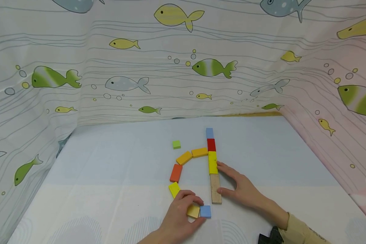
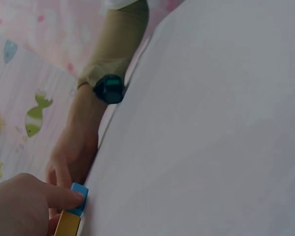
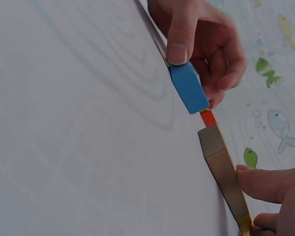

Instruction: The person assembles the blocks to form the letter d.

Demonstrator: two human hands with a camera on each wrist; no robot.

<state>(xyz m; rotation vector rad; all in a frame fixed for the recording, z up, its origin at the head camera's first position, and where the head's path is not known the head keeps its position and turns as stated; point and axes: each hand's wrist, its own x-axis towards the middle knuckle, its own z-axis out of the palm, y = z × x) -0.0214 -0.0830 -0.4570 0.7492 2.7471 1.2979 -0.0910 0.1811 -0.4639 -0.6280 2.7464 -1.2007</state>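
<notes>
My left hand [image 1: 179, 214] pinches a small blue block [image 1: 205, 211] between thumb and fingers, beside a tan-yellow block [image 1: 193, 211]. A curve of blocks runs up from there: a yellow block [image 1: 174, 189] partly behind the left hand, an orange-red block [image 1: 176, 173] and two orange-yellow blocks, one of them a block [image 1: 199, 152] meeting the straight column. My right hand [image 1: 245, 189] touches the right side of that column, its fingers by a long yellow block [image 1: 212, 162] and its thumb against a plain wooden block [image 1: 215, 188]. A red block [image 1: 211, 145] and another blue block [image 1: 209, 133] top the column.
A small green block [image 1: 176, 144] lies apart, above the curve, on the pale cloth-covered table [image 1: 109, 169]. Fish-patterned cloth [image 1: 119, 67] hangs behind and along both sides. A dark device [image 2: 109, 89] is strapped at the right wrist.
</notes>
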